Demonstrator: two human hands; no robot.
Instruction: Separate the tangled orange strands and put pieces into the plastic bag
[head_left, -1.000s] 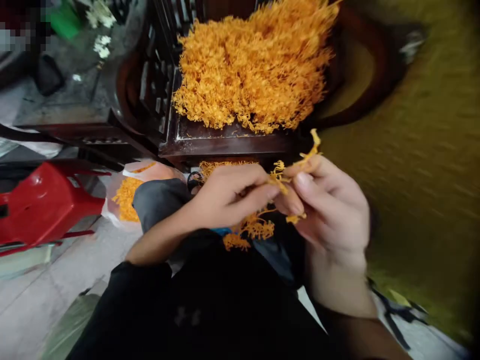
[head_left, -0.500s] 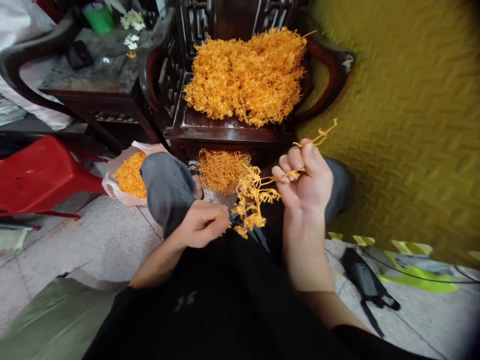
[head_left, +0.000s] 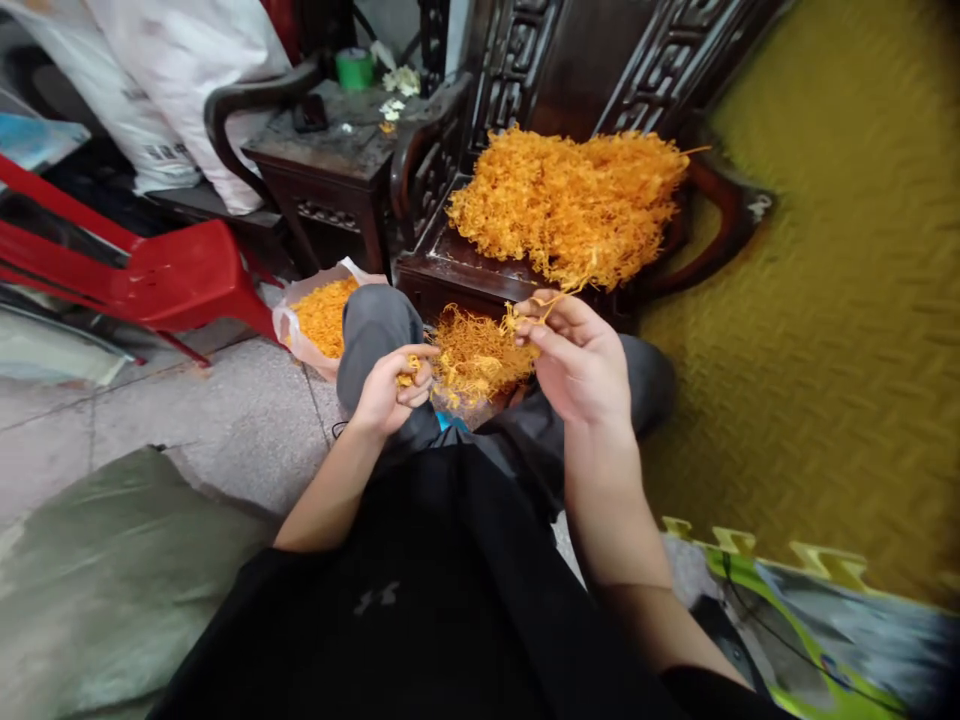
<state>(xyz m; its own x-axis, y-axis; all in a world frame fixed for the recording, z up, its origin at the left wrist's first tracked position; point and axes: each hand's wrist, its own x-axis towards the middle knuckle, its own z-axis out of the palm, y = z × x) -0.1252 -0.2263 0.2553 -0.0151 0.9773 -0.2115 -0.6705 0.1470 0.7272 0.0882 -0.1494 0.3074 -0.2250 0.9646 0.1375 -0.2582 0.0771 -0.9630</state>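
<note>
A: What are you holding?

B: Your right hand (head_left: 583, 368) pinches a thin orange sprig (head_left: 511, 320) between thumb and fingers, in front of the seat. Your left hand (head_left: 388, 392) is curled around a few crinkled orange bits (head_left: 407, 379). The two hands are apart.

A: And the textures around you?

B: A pale tangle (head_left: 476, 375), lacy and curly, shows between your hands; whether it hangs or rests, I cannot tell. Behind it, below the seat, is a darker, wiry pile (head_left: 459, 325). A broad, frizzy heap (head_left: 570, 205) covers much of the seat of the glossy dark wooden chair (head_left: 480, 267), whose back is cut in angular lattice. To your right stands a yellow mat (head_left: 825, 350) with a woven-looking relief.

A: Any containers near you?

B: A thin, pinkish-white plastic bag (head_left: 284, 322), beside your left knee, its mouth open on loose orange bits. They look short and dense next to the stringy heap.

A: What differs from half a second ago?

B: Then a lacy sprig spread between your hands and a strand stuck out right of your right fist. Now your right fingers point left, with only a small tuft at their tips. Your view has swung left, showing more of the red plastic chair (head_left: 180, 275).
</note>
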